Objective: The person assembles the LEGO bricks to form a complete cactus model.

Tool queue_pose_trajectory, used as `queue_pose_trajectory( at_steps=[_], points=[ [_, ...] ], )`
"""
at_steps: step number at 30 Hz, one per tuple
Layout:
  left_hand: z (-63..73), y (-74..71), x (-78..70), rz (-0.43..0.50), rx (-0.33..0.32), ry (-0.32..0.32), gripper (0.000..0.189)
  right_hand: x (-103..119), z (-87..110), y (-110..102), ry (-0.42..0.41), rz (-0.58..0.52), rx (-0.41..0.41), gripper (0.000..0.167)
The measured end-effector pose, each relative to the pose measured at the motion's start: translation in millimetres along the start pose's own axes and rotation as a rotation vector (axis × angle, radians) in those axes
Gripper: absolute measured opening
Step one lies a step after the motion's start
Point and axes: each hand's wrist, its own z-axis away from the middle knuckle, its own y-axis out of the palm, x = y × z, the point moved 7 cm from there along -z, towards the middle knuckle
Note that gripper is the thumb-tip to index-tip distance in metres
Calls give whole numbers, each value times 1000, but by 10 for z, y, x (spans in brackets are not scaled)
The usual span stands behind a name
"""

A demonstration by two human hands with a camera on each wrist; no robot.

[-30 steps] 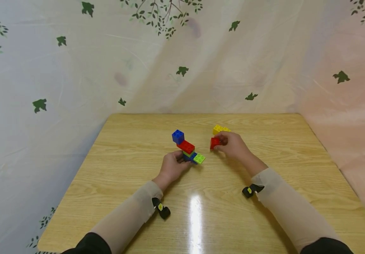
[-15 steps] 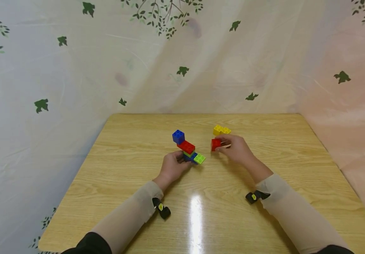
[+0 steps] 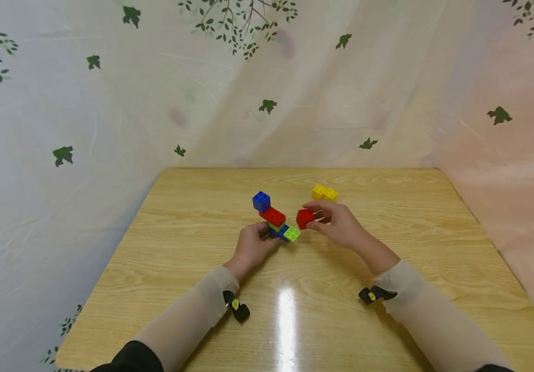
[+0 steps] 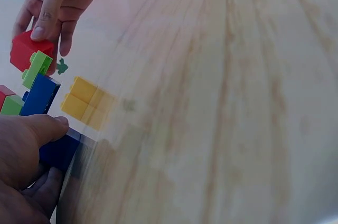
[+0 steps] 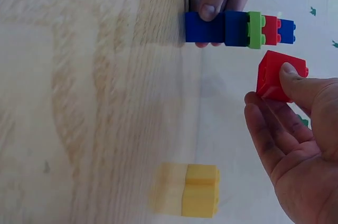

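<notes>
My left hand [image 3: 252, 245] grips a dark blue brick [image 4: 59, 151] at the bottom of a stepped stack of toy building bricks. Above it come another blue brick, a lime green brick [image 3: 292, 234] jutting to the right, a red brick [image 3: 272, 216] and, on top, a blue brick [image 3: 261, 201]. Between thumb and fingertips, my right hand [image 3: 340, 225] pinches a loose red brick [image 5: 277, 76], raised just right of the stack. In the right wrist view, a small gap separates this brick from the lime green one.
Two yellow bricks [image 3: 325, 193] sit side by side on the wooden table [image 3: 192, 206], behind my right hand. A pale leaf-print cloth [image 3: 230, 124] hangs behind the table's far edge and along its sides.
My right hand has brought the red brick leftward, away from the yellow bricks and up close to the stack; the brick is now tilted. My left hand and the stack have stayed put.
</notes>
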Motion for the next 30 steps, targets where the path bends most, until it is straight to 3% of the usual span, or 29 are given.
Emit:
queue_pose_trajectory(
  at_steps=[30],
  points=[
    [8,7,8,-10,-9,22,37,121,107,182,-73,-107,188,45]
  ],
)
